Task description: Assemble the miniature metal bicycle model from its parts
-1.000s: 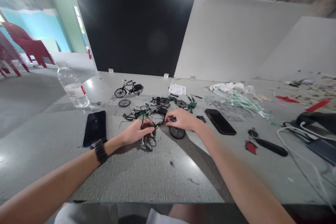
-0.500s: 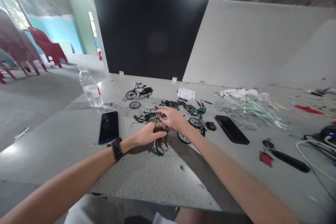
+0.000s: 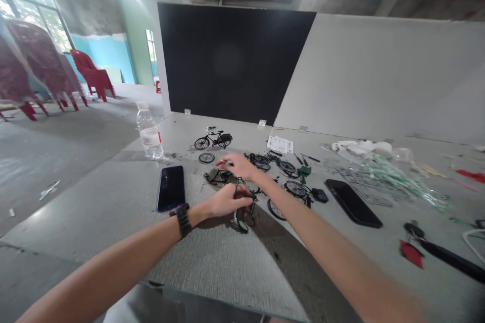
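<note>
My left hand (image 3: 226,202), with a dark watch (image 3: 183,218) on the wrist, is closed around a green model bicycle frame (image 3: 242,224) just above the table. Beyond it, my right hand (image 3: 244,167) reaches left over a dark green bicycle part (image 3: 215,176) lying on the table. Its thumb and fingers are pinched together; whatever is between them is too small to make out. A loose spoked wheel (image 3: 206,158) lies left of the right fingertips. Behind that stands a complete black model bicycle (image 3: 213,140).
Several wheels and green parts (image 3: 287,166) lie right of my hands, near printed sheets (image 3: 279,144). A phone (image 3: 171,187) and water bottle (image 3: 150,136) are on the left. Another phone (image 3: 353,203), clear plastic scraps (image 3: 394,171) and keys (image 3: 414,234) lie right.
My right hand has moved away from the green frame, toward the parts at its far left. The left hand still holds the frame. The whole view has shifted, so things appear farther right.
</note>
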Motion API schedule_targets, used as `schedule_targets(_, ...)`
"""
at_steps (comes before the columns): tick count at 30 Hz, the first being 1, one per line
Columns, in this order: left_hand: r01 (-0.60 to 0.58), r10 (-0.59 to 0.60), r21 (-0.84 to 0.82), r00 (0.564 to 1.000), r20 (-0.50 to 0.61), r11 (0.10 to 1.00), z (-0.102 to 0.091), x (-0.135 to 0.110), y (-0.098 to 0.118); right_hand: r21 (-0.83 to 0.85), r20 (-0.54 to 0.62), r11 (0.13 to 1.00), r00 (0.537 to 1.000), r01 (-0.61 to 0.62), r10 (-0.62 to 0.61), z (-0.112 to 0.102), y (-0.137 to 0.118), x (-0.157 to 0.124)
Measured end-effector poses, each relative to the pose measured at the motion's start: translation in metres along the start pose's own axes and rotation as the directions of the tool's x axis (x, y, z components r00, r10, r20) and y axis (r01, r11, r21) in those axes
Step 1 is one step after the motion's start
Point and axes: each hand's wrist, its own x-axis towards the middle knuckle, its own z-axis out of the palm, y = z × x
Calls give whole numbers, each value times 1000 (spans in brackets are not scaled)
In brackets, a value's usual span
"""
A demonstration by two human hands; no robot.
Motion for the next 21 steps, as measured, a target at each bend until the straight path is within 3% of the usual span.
schedule_targets(3,17,-18,-71,1000,-8,997,1,2,-5,324,-92,939,984,-115,152,-14,5,-29)
schedule_targets(5,8,-14,-127,999,-49,992,1,4,-9,525,-62,822,953,-222,297,-20,7,-52)
schedule_targets(7,-7,-17,-174,991,-134,985,1,6,-13,658,-47,715,935,-236,352,-23,5,-73)
schedule_targets(9,-16,-37,-224,973,-229,975,1,8,-15,705,-56,673,929,-221,365,-22,1,-90)
schedule_targets(12,-18,-81,-300,946,-315,954,1,10,-15,676,-111,704,915,-216,387,-16,-7,-106)
schedule_targets(17,-30,-108,-371,932,-345,928,1,13,-15,550,-284,818,883,-169,374,-2,-11,-115)
schedule_targets(21,-36,-92,-347,934,-345,937,1,14,-16,516,-370,849,864,-115,342,4,-12,-115)
